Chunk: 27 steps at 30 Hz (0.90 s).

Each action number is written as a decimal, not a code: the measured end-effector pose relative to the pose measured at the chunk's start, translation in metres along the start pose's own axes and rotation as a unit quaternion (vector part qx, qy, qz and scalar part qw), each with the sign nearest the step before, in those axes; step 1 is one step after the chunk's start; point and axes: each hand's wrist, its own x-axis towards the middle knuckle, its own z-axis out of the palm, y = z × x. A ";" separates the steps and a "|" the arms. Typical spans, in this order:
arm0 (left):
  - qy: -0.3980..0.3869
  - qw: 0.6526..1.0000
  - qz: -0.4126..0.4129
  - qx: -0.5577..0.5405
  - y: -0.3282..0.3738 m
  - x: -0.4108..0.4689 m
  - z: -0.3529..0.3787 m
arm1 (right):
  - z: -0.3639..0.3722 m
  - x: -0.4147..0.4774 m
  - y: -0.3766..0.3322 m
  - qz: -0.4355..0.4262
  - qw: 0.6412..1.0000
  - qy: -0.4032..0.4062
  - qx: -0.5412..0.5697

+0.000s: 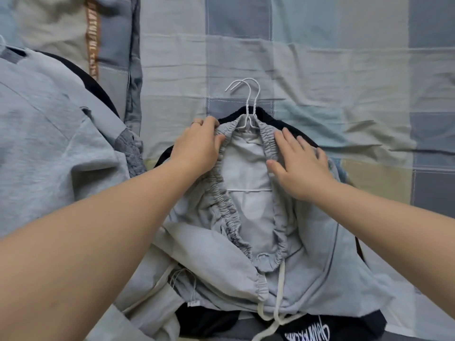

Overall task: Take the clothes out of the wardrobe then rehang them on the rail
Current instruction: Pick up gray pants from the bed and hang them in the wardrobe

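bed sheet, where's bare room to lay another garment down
Bare checked sheet lies beyond the hanger hooks and along the right of the grey sweatpants. Crowded: the left, under a grey top, and the middle, where the left hand grips and the right hand presses them.

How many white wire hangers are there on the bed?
2. Both white wire hangers lie stacked inside the grey elastic-waist trousers, hooks side by side beyond the waistband. Others may hide under the clothes.
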 end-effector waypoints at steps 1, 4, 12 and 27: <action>-0.007 1.000 -0.003 -0.009 0.001 0.000 -0.001 | -0.003 -0.001 0.004 -0.005 1.000 -0.010 0.002; -0.002 0.998 -0.001 -0.056 0.004 -0.005 -0.005 | -0.015 -0.003 0.012 -0.014 0.999 -0.031 0.018; 0.048 0.986 0.088 -0.133 0.040 -0.060 -0.049 | -0.081 -0.044 0.016 -0.015 0.994 -0.003 0.105; -0.009 0.948 0.191 -0.255 0.145 -0.214 -0.218 | -0.246 -0.284 -0.031 -0.012 0.930 0.195 0.311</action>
